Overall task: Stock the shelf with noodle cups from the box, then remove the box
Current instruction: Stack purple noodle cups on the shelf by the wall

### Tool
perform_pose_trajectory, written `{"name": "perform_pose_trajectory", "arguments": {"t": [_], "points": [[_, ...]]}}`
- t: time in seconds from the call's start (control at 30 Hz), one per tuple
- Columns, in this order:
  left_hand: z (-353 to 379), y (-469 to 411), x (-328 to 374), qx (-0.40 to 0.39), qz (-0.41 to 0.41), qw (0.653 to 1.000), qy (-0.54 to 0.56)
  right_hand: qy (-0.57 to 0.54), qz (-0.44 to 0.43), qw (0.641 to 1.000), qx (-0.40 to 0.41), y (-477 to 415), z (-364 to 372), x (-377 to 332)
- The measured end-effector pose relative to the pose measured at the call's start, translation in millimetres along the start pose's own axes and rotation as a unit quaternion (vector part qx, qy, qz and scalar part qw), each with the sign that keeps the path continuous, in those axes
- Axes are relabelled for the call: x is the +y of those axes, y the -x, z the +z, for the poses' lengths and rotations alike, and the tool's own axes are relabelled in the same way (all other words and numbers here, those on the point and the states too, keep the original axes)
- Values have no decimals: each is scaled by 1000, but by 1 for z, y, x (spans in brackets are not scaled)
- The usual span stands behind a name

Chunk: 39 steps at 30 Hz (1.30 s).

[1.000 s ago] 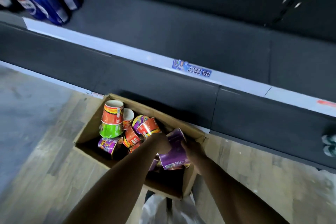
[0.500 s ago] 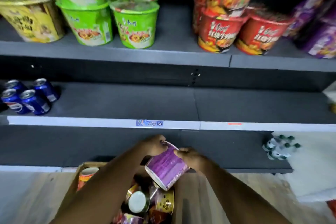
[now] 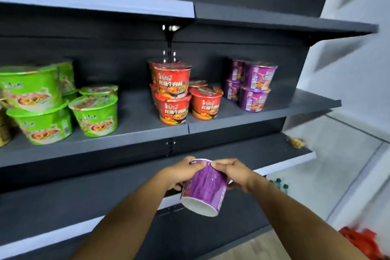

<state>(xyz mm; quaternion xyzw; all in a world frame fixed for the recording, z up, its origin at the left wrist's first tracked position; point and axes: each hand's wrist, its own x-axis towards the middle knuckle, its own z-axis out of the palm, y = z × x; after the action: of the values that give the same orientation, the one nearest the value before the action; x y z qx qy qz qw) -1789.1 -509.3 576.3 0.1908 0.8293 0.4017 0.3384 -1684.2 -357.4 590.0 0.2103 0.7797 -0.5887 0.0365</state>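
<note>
The stocking step is in hand: 1 purple noodle cup [image 3: 203, 191] is held in the air in front of the shelving, lower than the stocked shelf [image 3: 135, 133] and well apart from it. The left hand [image 3: 181, 172] and right hand [image 3: 233, 172] both grip it, fingers curled over its lid rim from either side, and the cup lies tilted with its white base toward the camera. On that shelf, green cups [image 3: 42, 103] stand at the left, red cups [image 3: 181, 95] in the middle and stacked purple cups [image 3: 252, 86] near the right end. By colour the held cup likely belongs with the purple ones, so the next move calls for raising it rightward, turning it lid-up and setting it down without toppling the stack. The box is out of view, so I cannot tell how many cups remain.
</note>
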Motion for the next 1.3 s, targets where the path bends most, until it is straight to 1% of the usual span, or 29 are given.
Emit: {"name": "perform_pose_trajectory", "arguments": {"t": [0.13,0.33,0.47,0.53,0.67,0.87,0.93,1.1,1.3], "points": [[12,-8,54,-28,35,997,66,-45,-41,998,34,13,-53,-17],[48,-37,128,-36,84,978,190,-115,-101,987,48,25,-136,-31],[78,-51,171,-53,125,966,221,-136,-114,982,69,31,-191,-31],[94,-55,191,-49,139,962,230,-132,-122,981,72,35,-213,-30],[129,-72,229,-36,175,954,239,-89,-140,980,107,36,-258,-25],[163,-100,267,17,169,950,263,-59,-150,975,155,18,-305,-14],[168,-111,278,45,178,948,262,-69,-152,971,171,7,-317,-10],[165,-149,301,101,187,939,271,-146,-130,959,203,-29,-341,-8],[157,-215,334,125,216,937,246,-147,-115,956,225,-87,-377,-15]]}}
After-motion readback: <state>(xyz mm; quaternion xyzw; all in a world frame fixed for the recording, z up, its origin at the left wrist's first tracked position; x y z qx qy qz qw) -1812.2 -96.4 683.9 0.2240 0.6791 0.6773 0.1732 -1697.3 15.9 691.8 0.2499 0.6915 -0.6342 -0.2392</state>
